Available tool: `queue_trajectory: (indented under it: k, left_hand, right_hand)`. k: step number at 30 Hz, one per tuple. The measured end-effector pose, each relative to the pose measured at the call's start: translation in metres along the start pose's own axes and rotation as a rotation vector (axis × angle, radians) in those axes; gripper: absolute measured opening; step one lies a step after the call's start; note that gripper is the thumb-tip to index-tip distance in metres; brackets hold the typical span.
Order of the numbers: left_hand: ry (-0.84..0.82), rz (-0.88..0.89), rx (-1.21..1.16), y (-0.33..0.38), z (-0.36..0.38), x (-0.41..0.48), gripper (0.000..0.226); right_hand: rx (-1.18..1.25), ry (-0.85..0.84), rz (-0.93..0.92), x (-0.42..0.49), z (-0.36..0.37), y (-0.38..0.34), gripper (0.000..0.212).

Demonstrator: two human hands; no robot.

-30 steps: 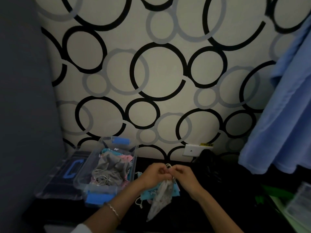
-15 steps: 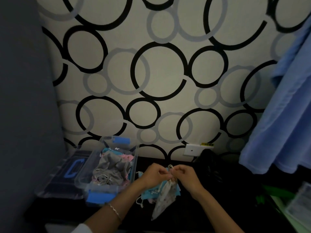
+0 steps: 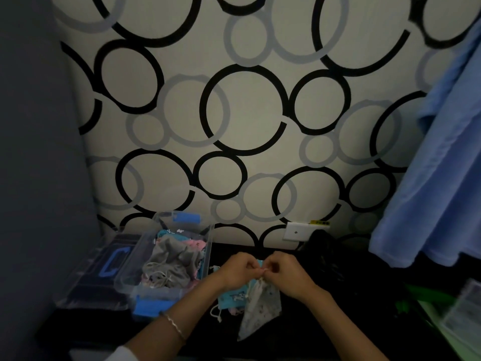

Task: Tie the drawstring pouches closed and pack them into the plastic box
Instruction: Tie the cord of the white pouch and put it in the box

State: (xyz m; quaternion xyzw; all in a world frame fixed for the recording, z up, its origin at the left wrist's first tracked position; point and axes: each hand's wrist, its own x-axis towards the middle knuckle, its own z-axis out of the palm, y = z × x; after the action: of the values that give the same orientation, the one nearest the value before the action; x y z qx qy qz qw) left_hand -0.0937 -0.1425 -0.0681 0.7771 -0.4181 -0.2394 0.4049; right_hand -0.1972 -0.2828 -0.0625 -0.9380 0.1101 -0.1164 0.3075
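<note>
A white patterned drawstring pouch [image 3: 260,307] hangs from its cord above the dark table. My left hand [image 3: 238,272] and my right hand [image 3: 287,273] meet at the pouch's gathered mouth, and each pinches the white drawstring there. Under the hanging pouch lies a light-blue pouch [image 3: 231,299] with a loose cord, on top of others. To the left stands the clear plastic box [image 3: 208,246] with blue latches; several pouches in grey, pink and blue lie in it.
The box's clear lid [image 3: 91,272] with a blue handle lies left of the box. A black object [image 3: 328,256] sits at the back right under a wall socket [image 3: 296,231]. Blue cloth [image 3: 437,178] hangs at right. A green thing [image 3: 416,295] and a clear container [image 3: 466,313] are at the right edge.
Both hands stay together at the pouch's mouth and work the cord. The hanging pouch has swung slightly to the right.
</note>
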Motion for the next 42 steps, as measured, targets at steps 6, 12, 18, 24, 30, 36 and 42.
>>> queue_trajectory:
  k: [6,12,18,24,30,36,42]
  left_hand:
    - [0.099,0.054,0.051,0.003,-0.001,-0.003,0.012]
    - [0.191,0.051,0.042,-0.002,-0.005,0.000,0.012]
    - [0.202,0.135,-0.003,-0.002,-0.007,-0.005,0.016]
    - [0.255,0.159,0.073,0.005,-0.008,-0.008,0.015]
    - [0.312,0.053,0.271,0.009,-0.004,-0.007,0.021]
    - [0.237,-0.062,-0.024,0.013,-0.005,-0.006,0.025]
    - [0.169,-0.136,-0.312,0.015,-0.007,-0.009,0.030]
  right_hand:
    - [0.283,-0.071,0.218,0.009,0.006,0.009,0.024]
    - [0.503,-0.137,0.211,0.006,0.005,0.008,0.018]
    - [0.597,-0.179,0.225,0.009,0.000,0.010,0.010]
    - [0.725,-0.169,0.296,0.014,0.004,0.012,0.029]
    - [0.541,-0.043,0.267,0.013,0.009,0.007,0.032]
    - [0.357,0.197,0.177,0.010,0.010,-0.004,0.014]
    - [0.292,0.165,0.054,0.001,0.011,-0.005,0.013]
